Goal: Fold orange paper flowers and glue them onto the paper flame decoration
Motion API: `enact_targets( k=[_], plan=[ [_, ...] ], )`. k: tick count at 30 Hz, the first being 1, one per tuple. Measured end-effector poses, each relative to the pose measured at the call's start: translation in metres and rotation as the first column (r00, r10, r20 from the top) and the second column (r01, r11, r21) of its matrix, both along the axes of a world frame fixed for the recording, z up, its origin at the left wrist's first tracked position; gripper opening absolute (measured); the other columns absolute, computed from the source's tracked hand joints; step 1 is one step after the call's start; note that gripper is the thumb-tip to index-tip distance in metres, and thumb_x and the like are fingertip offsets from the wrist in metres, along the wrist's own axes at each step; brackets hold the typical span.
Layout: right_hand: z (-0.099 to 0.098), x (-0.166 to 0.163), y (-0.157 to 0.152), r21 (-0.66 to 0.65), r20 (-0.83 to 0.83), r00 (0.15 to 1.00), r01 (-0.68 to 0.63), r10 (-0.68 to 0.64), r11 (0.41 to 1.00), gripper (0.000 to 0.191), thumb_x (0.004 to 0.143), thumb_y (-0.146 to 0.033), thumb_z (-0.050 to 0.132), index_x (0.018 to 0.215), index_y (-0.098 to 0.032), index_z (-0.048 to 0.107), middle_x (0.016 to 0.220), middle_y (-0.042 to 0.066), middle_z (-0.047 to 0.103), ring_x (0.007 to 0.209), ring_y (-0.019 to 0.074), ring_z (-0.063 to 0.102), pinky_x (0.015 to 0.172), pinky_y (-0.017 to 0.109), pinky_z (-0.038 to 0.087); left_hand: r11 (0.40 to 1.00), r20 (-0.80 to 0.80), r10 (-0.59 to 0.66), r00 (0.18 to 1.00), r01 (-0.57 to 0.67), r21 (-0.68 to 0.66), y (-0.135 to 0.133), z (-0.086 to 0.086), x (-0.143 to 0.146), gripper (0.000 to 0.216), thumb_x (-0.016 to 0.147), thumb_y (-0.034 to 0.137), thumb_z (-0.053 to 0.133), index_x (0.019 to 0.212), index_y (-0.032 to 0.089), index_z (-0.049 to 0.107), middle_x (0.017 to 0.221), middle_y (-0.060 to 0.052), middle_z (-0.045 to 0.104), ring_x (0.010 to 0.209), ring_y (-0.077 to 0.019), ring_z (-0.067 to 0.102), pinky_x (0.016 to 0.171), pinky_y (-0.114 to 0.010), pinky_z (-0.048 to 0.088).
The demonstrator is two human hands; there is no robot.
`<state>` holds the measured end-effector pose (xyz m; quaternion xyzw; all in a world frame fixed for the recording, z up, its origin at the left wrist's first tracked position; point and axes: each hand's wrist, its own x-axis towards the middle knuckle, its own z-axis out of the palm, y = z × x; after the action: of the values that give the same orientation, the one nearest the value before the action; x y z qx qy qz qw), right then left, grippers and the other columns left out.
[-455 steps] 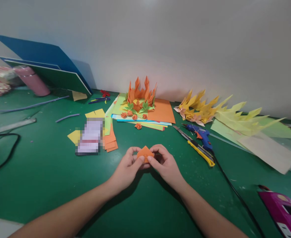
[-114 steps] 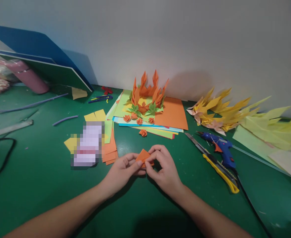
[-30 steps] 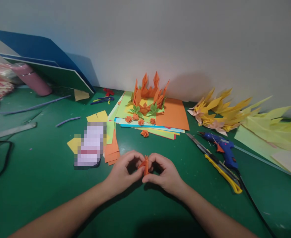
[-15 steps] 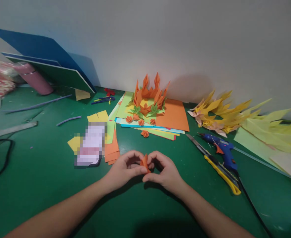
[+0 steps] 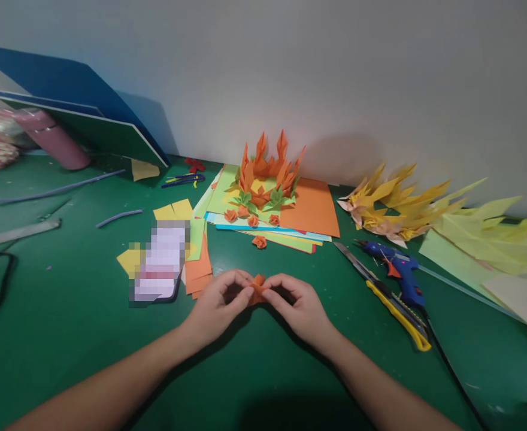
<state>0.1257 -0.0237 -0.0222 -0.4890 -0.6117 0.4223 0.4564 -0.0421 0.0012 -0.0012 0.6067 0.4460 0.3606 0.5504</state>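
Observation:
Between my two hands is a small folded piece of orange paper (image 5: 258, 291), low over the green table. My left hand (image 5: 221, 305) pinches its left side with thumb and fingers. On the opposite side, my right hand (image 5: 300, 306) grips it in the same way. Fingertips cover part of the folds. Just beyond lies a small orange paper rose (image 5: 259, 242), with several more like it at the foot of an orange folded-paper crown (image 5: 270, 191). Green paper leaves (image 5: 279, 199) sit around the crown's base.
Stacked coloured paper (image 5: 317, 206) lies under the crown. A phone (image 5: 162, 260) and orange paper pieces (image 5: 198, 272) are left of my hands. To the right are a yellow utility knife (image 5: 398, 314), a blue glue gun (image 5: 400, 272) and a yellow paper crown (image 5: 393, 200). A pink bottle (image 5: 54, 140) leans behind.
The orange paper has gone from standing upright with a point to lying lower and spread wider. Both thumbs now press on it from either side. The view has shifted slightly.

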Motion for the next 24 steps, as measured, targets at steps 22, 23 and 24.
enact_targets(
  k=[22, 23, 24],
  plan=[
    [-0.003, -0.0039, -0.0019, 0.075, -0.106, 0.994, -0.026, 0.034, 0.997, 0.002, 0.076, -0.019, 0.058, 0.075, -0.02, 0.057, 0.09, 0.007, 0.064, 0.082, 0.0171, 0.063, 0.072, 0.03, 0.052, 0.998, 0.109, -0.037, 0.993, 0.042, -0.038, -0.0035, -0.0017, 0.0039, 0.012, 0.067, 0.021, 0.066, 0.069, 0.018, 0.055, 0.075, 0.0, 0.06, 0.072, -0.013, 0.059, 0.069, -0.027, 0.051],
    [-0.0027, -0.0039, -0.0023, 0.08, -0.11, 0.993, -0.026, 0.034, 0.996, 0.001, 0.076, -0.02, 0.058, 0.077, -0.02, 0.057, 0.089, 0.006, 0.064, 0.082, 0.0169, 0.063, 0.072, 0.03, 0.051, 0.997, 0.12, -0.029, 0.992, 0.038, -0.074, -0.0037, -0.0017, 0.0039, 0.014, 0.067, 0.022, 0.066, 0.072, 0.018, 0.055, 0.074, 0.0, 0.059, 0.07, -0.0124, 0.059, 0.068, -0.026, 0.051],
    [-0.0022, -0.004, -0.0027, 0.086, -0.106, 0.994, -0.026, 0.035, 0.996, 0.002, 0.077, -0.021, 0.058, 0.079, -0.021, 0.058, 0.088, 0.006, 0.063, 0.081, 0.0166, 0.062, 0.072, 0.03, 0.051, 0.993, 0.123, -0.02, 0.992, 0.034, -0.112, -0.0038, -0.0021, 0.0039, 0.015, 0.067, 0.023, 0.067, 0.076, 0.018, 0.055, 0.074, 0.001, 0.059, 0.068, -0.0118, 0.058, 0.066, -0.025, 0.05]
  ],
)
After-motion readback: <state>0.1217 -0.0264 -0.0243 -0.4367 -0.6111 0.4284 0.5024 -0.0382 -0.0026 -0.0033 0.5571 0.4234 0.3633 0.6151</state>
